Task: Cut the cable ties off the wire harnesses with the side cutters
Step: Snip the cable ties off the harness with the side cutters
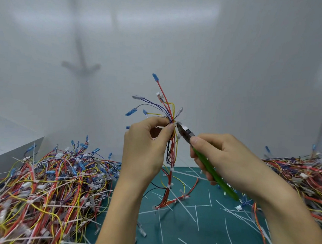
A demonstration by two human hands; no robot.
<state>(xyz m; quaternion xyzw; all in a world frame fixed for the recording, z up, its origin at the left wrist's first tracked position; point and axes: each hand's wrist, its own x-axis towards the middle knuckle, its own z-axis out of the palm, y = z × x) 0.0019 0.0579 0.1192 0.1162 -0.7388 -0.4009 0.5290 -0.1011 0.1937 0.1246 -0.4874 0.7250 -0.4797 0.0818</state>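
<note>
Loose white cut ties (189, 213) lie scattered over the green worktop (216, 235) in the lower middle of the frame, so a good part of the job looks done. Much seems left: the big pile (43, 181) at lower left still shows many white ties round its wires. The second pile (301, 176) at right is too blurred to judge. The wire harness (170, 153) in hand hangs at the centre of the frame, its lower end on the worktop, with at least 2 ties still on it lower down.

The left hand (146, 149) is raised at centre, thumb and fingers pinching the harness just below where its wires fan out. The right hand (223, 157) grasps the green handles of the side cutters (185, 132), whose tips touch the bundle beside the left thumb. Whether the jaws have a tie between them I cannot tell.
</note>
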